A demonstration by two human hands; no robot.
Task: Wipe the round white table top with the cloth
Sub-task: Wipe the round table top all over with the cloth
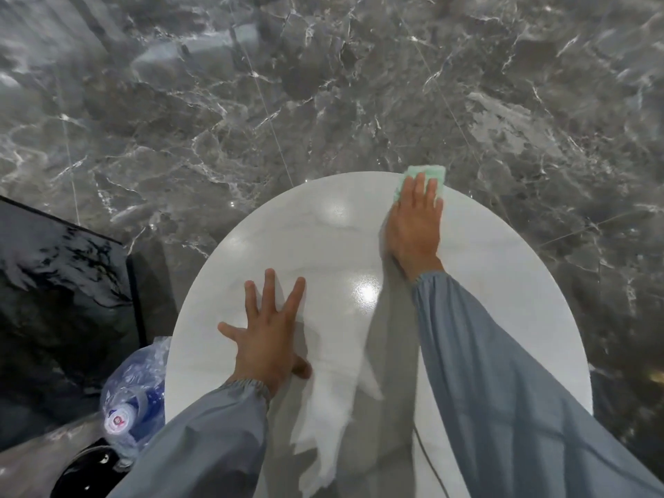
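The round white table top (323,246) fills the lower middle of the head view, glossy with light glints. A pale green cloth (429,174) lies at its far edge, partly overhanging the rim. My right hand (415,224) presses flat on the cloth, fingers stretched forward, so most of the cloth is hidden beneath it. My left hand (267,336) rests flat on the near left part of the top, fingers spread, holding nothing. Both arms wear grey-blue sleeves.
Grey marbled floor tiles (323,102) surround the table. A dark glossy cabinet or panel (61,282) stands at the left. Below the table's left rim lies a clear plastic bag holding a blue water bottle (133,397).
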